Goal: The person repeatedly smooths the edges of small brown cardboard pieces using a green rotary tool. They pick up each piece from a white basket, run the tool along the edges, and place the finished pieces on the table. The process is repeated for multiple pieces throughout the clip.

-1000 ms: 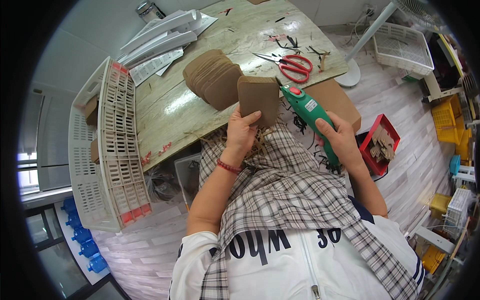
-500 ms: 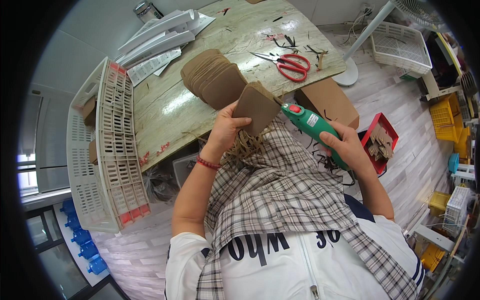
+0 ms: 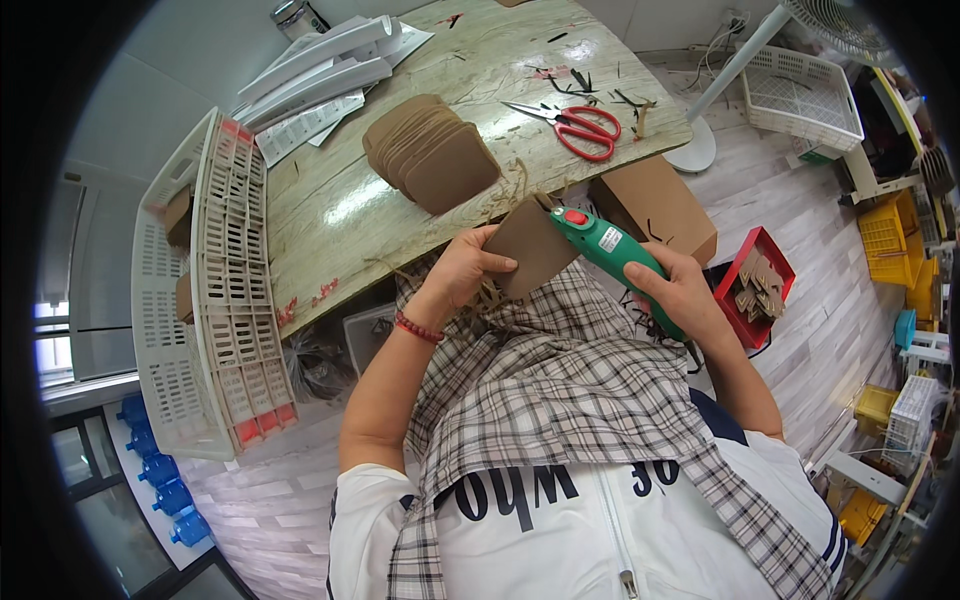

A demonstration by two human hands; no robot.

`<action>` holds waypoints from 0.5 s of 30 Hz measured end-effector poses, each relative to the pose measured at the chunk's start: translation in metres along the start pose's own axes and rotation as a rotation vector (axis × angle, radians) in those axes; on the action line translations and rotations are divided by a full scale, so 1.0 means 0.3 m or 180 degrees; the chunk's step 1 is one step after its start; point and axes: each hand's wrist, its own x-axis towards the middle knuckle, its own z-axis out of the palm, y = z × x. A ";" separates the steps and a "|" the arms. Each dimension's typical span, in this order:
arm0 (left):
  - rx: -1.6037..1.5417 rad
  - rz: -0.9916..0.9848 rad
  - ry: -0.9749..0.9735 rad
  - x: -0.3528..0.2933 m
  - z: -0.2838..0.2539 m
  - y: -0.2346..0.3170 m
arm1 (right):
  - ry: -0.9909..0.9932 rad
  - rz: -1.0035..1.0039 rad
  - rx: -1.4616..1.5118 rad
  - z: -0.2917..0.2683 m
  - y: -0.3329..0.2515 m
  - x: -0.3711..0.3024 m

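The left hand (image 3: 462, 268) clamps the brown piece (image 3: 533, 248) by its left side, near the tabletop (image 3: 320, 235). The right hand (image 3: 682, 288) grips the green tool (image 3: 603, 246), its head at the piece's top corner.

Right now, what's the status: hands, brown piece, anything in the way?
Left hand gripping brown piece. Right hand around green tool, its head at the piece's edge. Red-handled scissors on the table, clear of both hands.

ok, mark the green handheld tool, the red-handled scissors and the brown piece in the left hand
Green handheld tool (image 3: 605, 250): head view, on its body.
Red-handled scissors (image 3: 557, 117): head view, around the pivot.
Brown piece (image 3: 533, 248): head view, middle of its flat face.
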 end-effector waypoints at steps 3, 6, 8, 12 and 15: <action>0.0003 -0.0081 -0.0089 -0.013 -0.001 0.006 | -0.0022 -0.0086 0.0015 0.008 -0.008 0.006; 0.0315 -0.0110 -0.0031 -0.042 -0.002 0.036 | -0.0085 -0.0034 0.0020 0.008 -0.004 0.004; 0.0710 0.0047 0.0072 -0.058 -0.017 0.055 | -0.0160 0.0113 0.0055 0.003 -0.015 -0.004; 0.1169 0.0419 0.0191 -0.079 -0.059 0.081 | -0.0289 0.0138 0.0063 -0.001 -0.006 -0.011; 0.0868 0.0688 0.0585 -0.090 -0.091 0.077 | -0.0358 0.0267 0.0080 -0.002 -0.013 -0.017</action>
